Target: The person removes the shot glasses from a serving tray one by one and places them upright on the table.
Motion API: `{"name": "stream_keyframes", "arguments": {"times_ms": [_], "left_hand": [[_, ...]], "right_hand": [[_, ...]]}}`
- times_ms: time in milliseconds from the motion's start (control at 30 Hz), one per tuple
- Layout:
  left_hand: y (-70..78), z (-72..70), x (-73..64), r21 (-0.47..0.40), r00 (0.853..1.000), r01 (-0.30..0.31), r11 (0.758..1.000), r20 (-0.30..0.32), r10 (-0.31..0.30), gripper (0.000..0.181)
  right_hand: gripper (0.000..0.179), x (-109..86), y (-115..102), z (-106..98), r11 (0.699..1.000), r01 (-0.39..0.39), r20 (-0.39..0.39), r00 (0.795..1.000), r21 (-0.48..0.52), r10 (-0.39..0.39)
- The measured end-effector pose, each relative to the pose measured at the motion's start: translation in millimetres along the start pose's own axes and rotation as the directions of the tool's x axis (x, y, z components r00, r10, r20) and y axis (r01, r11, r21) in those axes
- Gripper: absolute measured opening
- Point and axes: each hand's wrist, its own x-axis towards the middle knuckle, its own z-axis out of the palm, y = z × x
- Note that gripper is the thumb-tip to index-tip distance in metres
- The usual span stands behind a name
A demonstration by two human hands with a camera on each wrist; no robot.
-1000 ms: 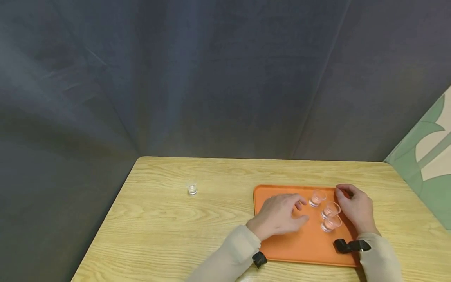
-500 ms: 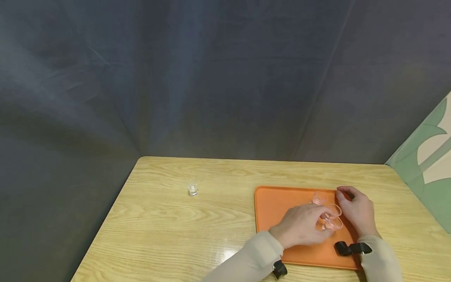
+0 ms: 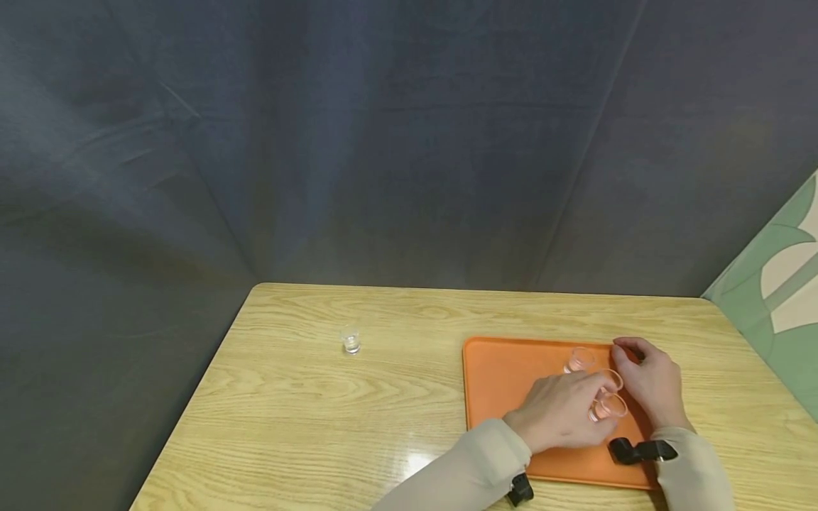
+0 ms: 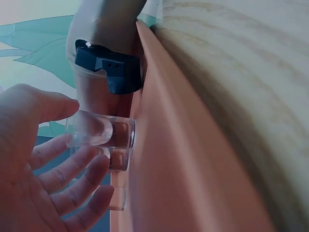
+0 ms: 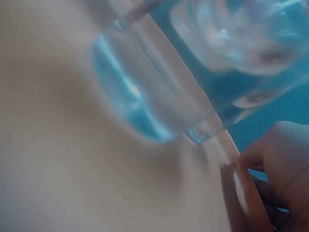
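Three clear shot glasses stand on an orange tray (image 3: pixel 498 362) in the head view. My left hand (image 3: pixel 565 411) reaches over the tray, with thumb and fingers curved around the nearest shot glass (image 3: pixel 613 407). In the left wrist view that glass (image 4: pixel 96 129) sits between the thumb and the fingers of the left hand (image 4: pixel 43 159). Just behind it is the middle shot glass (image 3: pixel 612 378), partly hidden by the fingers. The farthest shot glass (image 3: pixel 580 359) stands apart from the hand. My right hand (image 3: pixel 652 380) grips the tray's far right corner.
Another clear shot glass (image 3: pixel 351 341) stands on the wooden table (image 3: pixel 307 411), left of the tray. A dark curtain (image 3: pixel 409 156) hangs behind the table. To the right is a panel with a green leaf pattern (image 3: pixel 773 298).
My left hand has moved right across the tray, from beside the glasses to around the nearest one. The right hand keeps its place at the tray corner.
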Motion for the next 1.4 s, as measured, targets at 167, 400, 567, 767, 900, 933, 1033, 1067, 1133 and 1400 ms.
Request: {"name": "stream_keyframes", "arguments": {"times_ms": [167, 400, 567, 767, 900, 933, 1033, 1067, 1133, 1400], "left_hand": [[1.3, 2.2, 1.3, 0.003, 1.000, 0.007, 1.000, 0.000, -0.007, 0.032], [-1.3, -0.9, -3.0, -0.019, 0.999, 0.033, 0.999, 0.010, -0.032, 0.033], [-5.6, -9.1, -10.8, 0.018, 0.999, 0.046, 0.999, 0.021, -0.047, 0.033], [-14.2, -16.8, -23.4, 0.078, 0.998, 0.062, 0.995, -0.016, -0.061, 0.030], [-22.3, -25.4, -31.2, 0.016, 0.996, 0.083, 0.996, -0.034, -0.083, 0.034], [-24.9, -28.3, -33.1, -0.001, 0.995, 0.088, 0.996, -0.040, -0.088, 0.035], [-33.8, -37.7, -38.9, -0.044, 0.992, 0.102, 0.994, -0.067, -0.104, 0.038], [-37.1, -40.7, -41.0, -0.055, 0.991, 0.105, 0.993, -0.075, -0.109, 0.038], [-44.3, -46.2, -45.2, -0.080, 0.988, 0.111, 0.991, -0.095, -0.119, 0.038], [-72.6, -64.4, -62.5, -0.104, 0.973, 0.163, 0.981, -0.150, -0.178, 0.040]], "right_hand": [[0.044, 0.0, 1, 1, 1.000, -0.005, 0.004, 1.000, 0.006, 0.005], [0.044, 1.3, 0, 1, 1.000, -0.015, 0.006, 1.000, 0.002, 0.015], [0.045, 3.1, -5, 2, 1.000, -0.031, 0.019, 0.999, -0.001, 0.031], [0.046, 4.0, -5, 3, 0.998, -0.066, 0.035, 0.997, -0.001, 0.066], [0.045, 2.8, -3, 3, 0.997, -0.082, 0.034, 0.996, -0.007, 0.083], [0.045, 2.6, -3, 3, 0.996, -0.083, 0.034, 0.996, -0.009, 0.084], [0.044, 2.3, -2, 4, 0.997, -0.082, 0.028, 0.996, -0.009, 0.083], [0.045, 2.2, -2, 4, 0.996, -0.083, 0.028, 0.996, -0.010, 0.084], [0.044, 2.2, -2, 5, 0.996, -0.085, 0.027, 0.996, -0.012, 0.086], [0.043, 2.1, -3, 3, 0.997, -0.075, 0.015, 0.997, -0.021, 0.075]]}}
